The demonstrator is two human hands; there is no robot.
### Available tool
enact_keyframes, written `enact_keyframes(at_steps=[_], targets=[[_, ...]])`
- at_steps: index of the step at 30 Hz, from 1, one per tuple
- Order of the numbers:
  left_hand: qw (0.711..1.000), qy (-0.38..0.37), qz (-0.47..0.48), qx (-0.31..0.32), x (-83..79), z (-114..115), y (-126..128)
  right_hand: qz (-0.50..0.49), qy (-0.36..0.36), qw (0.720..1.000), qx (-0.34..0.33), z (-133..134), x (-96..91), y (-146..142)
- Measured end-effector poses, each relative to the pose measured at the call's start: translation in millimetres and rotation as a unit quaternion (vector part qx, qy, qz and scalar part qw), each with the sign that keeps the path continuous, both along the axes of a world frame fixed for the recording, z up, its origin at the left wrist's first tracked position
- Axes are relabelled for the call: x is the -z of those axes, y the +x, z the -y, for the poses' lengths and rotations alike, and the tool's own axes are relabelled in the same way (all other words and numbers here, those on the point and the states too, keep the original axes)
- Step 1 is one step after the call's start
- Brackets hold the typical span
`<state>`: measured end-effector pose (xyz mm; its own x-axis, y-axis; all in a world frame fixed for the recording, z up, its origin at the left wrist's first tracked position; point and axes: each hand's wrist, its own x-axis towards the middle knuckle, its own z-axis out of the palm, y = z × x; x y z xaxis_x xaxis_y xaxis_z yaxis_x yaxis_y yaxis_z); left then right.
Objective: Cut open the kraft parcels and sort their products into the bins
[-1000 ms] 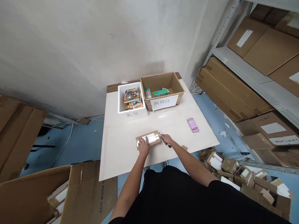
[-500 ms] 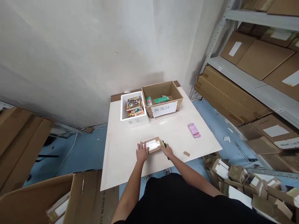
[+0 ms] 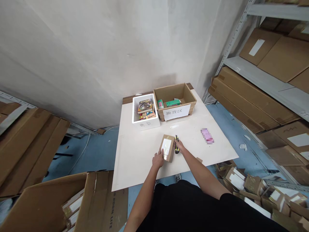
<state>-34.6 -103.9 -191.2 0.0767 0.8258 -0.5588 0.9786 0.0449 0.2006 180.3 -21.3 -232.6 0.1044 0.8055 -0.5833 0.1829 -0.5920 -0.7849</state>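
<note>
A small cardboard box (image 3: 171,139) with a white label and clear tape lies near the front middle of the white table (image 3: 135,161), its long side pointing away from me. My left hand (image 3: 158,158) grips its near left edge, fingers reaching onto the label. At the box's right side, my right hand (image 3: 179,145) is closed around a yellow and black utility knife (image 3: 177,149), whose front end points away from me. Whether the blade is out is too small to tell. The right fingers are close to the box's side and partly hidden.
Behind stand a white foam box (image 3: 146,125) with books and a labelled cardboard bin (image 3: 158,112) holding green packages. A blurred pink item (image 3: 207,136) lies right; a cardboard scrap (image 3: 199,159) is by my forearm. Shelves (image 3: 260,72) and discarded boxes (image 3: 256,183) flank the right, a large carton (image 3: 101,199) the left.
The small box has turned from lying crosswise to lengthwise. My left hand has shifted to its near left edge, while the right keeps hold of the knife. The view has swung slightly left.
</note>
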Motion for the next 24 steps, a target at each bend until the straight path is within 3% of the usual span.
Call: enact_keyframes(at_steps=[3, 6, 8, 11, 14, 17, 20, 24], targets=[[0.996, -0.011, -0.017, -0.081, -6.4, -16.7, -30.3, -0.172, -0.029, 0.983, 0.062, 19.2, 6.1, -5.3], [0.986, 0.041, -0.052, -0.151, -7.6, -25.7, -51.8, -0.180, -0.047, 0.977, 0.100, 36.0, 12.8, -13.7], [0.990, 0.076, -0.029, -0.119, -2.5, -22.3, -57.2, -0.152, -0.055, 0.982, 0.098, 43.2, 16.4, -23.9], [0.998, 0.051, 0.013, -0.044, 11.3, -5.0, -56.6, -0.141, -0.060, 0.984, 0.090, 45.4, 16.6, -48.7], [0.999, 0.041, 0.009, -0.022, 23.4, 14.3, -56.2, -0.185, -0.050, 0.978, 0.087, 37.2, 7.9, -81.8], [0.998, 0.038, 0.009, -0.045, 28.0, 24.9, -67.1, -0.242, -0.034, 0.967, 0.066, 23.1, -7.4, -115.4], [0.992, 0.070, 0.038, -0.101, 27.4, 28.1, -95.8, -0.232, -0.030, 0.972, 0.033, 10.3, -24.3, -145.6], [0.976, 0.080, 0.103, -0.173, 27.0, 29.8, -154.0, -0.261, -0.049, 0.964, 0.003, 5.7, -40.1, -191.4]])
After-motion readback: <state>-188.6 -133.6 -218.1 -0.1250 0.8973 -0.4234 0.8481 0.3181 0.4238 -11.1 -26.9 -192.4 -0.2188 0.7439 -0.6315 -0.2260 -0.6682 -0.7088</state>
